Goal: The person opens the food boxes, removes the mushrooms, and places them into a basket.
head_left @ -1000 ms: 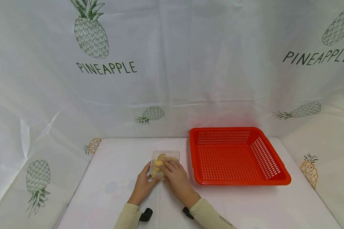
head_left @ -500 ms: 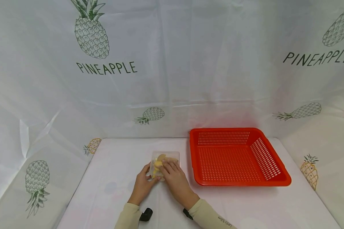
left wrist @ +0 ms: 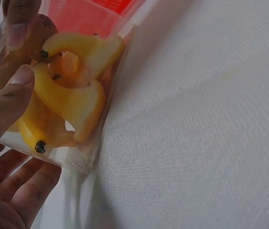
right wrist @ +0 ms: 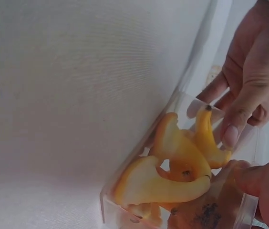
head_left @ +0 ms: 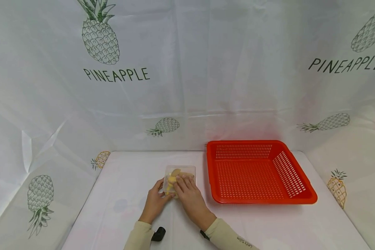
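Note:
A clear plastic box (head_left: 189, 168) sits on the table in front of me, holding yellow, curved banana-like pieces (left wrist: 70, 102) with dark tips. Brownish rounded pieces (right wrist: 187, 217) lie among them; their kind is unclear. My left hand (head_left: 153, 205) grips the box's left near corner, thumb (left wrist: 13, 98) over the rim and fingers (left wrist: 27, 193) outside the wall. Across the box's right side lies my right hand (head_left: 192, 201), its extended fingers resting over the contents. In the right wrist view its thumb (right wrist: 249, 179) touches a brownish piece. The right fingers partly hide the contents.
A red perforated plastic basket (head_left: 250, 178) stands to the right of the box, with nothing seen in it. The white table (head_left: 125, 173) meets a pineapple-print sheet (head_left: 187, 86) at the back and sides.
My right hand has shifted slightly, its fingers still over the contents. The left hand keeps its hold, and the box stays in place.

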`<state>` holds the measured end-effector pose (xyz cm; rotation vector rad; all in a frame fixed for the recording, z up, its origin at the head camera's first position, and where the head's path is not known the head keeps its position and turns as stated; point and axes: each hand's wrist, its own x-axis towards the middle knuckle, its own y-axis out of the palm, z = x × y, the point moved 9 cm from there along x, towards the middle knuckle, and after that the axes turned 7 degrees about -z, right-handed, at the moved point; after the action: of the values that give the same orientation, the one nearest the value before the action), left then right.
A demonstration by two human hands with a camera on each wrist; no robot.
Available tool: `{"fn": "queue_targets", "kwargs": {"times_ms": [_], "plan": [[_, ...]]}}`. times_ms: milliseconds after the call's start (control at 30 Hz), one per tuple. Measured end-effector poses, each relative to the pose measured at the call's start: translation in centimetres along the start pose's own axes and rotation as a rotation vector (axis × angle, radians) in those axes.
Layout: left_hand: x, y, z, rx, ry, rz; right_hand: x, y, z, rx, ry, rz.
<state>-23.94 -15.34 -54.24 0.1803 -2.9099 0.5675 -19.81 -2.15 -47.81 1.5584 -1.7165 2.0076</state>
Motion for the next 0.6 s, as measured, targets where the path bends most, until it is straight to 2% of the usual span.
{"fn": "queue_targets", "kwargs": {"times_ms": [600], "plan": [[-0.11,0.03,0.25,0.026,0.006,0.003,-0.33,0.24,0.24,-0.032,-0.019,0.052]]}}
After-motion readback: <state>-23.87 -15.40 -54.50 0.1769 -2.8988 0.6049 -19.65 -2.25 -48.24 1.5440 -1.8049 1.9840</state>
